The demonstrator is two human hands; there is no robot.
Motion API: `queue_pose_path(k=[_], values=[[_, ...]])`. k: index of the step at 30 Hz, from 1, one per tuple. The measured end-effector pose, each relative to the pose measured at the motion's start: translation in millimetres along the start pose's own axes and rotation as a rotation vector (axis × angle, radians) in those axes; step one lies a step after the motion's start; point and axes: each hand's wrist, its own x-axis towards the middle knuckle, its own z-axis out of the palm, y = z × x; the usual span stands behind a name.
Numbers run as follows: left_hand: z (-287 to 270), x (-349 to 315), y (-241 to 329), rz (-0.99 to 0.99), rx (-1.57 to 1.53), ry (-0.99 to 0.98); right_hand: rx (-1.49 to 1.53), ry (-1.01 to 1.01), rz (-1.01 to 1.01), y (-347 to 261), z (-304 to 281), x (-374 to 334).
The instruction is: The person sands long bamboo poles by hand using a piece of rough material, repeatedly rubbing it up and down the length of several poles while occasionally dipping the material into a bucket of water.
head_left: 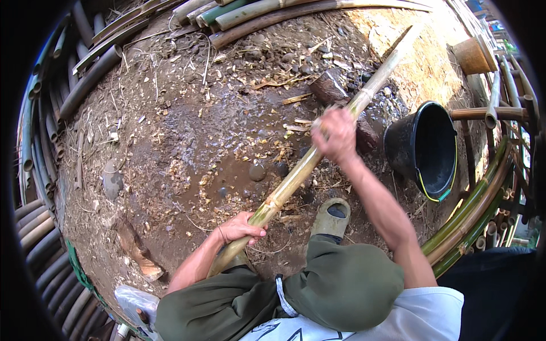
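Note:
A long pale bamboo pole (293,179) slants across from between my legs to the upper right. Near its lower end, my left hand (241,228) is closed around it, with the thumb over the top. Further up, my right hand (335,135) is wrapped over the pole, a little smeared by motion. Whether a small cloth or scrubber lies under the right palm is hidden. Beyond the right hand, the pole passes over a dark wooden log (329,90) on the ground.
A black bucket (399,142) lies tilted to the right, its opening facing right. Stacked bamboo (267,17) lines the far side, with more poles (91,79) at the left. Green bamboo (469,213) leans at the right. Wet soil (199,142) carries shavings and stones.

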Motion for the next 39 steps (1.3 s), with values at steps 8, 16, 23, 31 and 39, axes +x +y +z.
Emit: queue_pose_path(k=[8,16,23,31,39], values=[[44,-16,-34,0.312,1.015,0.763,0.151,-0.088,-0.117,-77,-3,-37],[18,-2,-19,0.115,0.525,0.551,0.173,-0.124,0.004,-80,8,-21],[-20,-13,-39,0.038,-0.090,0.118,0.253,-0.178,-0.146,-93,13,-45],[53,4,-34,0.288,1.240,0.938,0.026,-0.034,0.052,-49,5,-17],[-19,-18,-62,-0.085,-0.111,-0.003,0.226,-0.071,-0.215,-74,-5,-38]])
